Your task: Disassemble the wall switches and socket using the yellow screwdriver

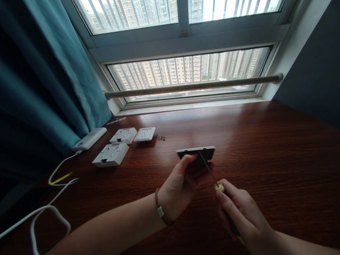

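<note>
My left hand [183, 186] grips a wall socket panel [196, 151], white along its front edge and dark on the back that faces me. Its thumb lies on the dark back, with the fingers underneath. In my right hand [239, 207] is a screwdriver [209, 170] with a pale yellow and dark handle. The shaft slants up to the left and its tip meets the panel's back; the exact contact point is too dark to make out. A second white socket panel [145, 134] lies face up on the table, beside several small screws [161, 138].
Two white mounting boxes [111, 154] [123, 135] sit on the wooden table [255, 148] at the left. A white power bank [89, 139] with a white cable [60, 166] and yellow tie [62, 177] lies by the blue curtain [87, 88]. A barred window with a rail [193, 86] stands behind.
</note>
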Tool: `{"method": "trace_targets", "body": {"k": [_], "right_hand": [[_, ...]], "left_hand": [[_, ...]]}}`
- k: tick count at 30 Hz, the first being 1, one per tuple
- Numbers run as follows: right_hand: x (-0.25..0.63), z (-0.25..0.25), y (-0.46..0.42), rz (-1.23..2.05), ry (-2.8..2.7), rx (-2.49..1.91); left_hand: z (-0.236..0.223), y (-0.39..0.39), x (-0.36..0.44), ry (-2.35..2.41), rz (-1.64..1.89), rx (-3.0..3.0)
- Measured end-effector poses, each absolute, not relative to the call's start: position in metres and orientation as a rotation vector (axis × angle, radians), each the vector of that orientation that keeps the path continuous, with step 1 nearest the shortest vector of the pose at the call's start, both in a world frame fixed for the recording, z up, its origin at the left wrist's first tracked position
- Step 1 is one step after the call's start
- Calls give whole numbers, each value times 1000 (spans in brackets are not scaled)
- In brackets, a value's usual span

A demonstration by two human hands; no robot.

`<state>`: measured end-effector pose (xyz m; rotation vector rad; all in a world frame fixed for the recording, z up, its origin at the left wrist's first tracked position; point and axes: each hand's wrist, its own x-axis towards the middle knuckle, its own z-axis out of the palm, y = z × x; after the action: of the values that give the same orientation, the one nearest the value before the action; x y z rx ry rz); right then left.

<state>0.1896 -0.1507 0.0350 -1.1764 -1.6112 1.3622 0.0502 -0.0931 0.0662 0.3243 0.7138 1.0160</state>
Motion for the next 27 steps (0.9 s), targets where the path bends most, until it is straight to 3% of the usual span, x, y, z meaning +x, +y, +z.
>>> {"method": "trace_targets", "body": {"k": [13, 16, 20, 27], "right_hand": [[180, 18, -155, 1213, -1689, -1133], [181, 15, -150, 975, -1797, -1212], [189, 12, -139, 422, -1948, -1326], [207, 37, -114, 194, -1757, -1333]], "left_hand": [[58, -99, 55, 713, 906, 263], [50, -99, 56, 713, 939, 326], [37, -102, 59, 695, 952, 344], [33, -91, 55, 762, 1003, 535]]}}
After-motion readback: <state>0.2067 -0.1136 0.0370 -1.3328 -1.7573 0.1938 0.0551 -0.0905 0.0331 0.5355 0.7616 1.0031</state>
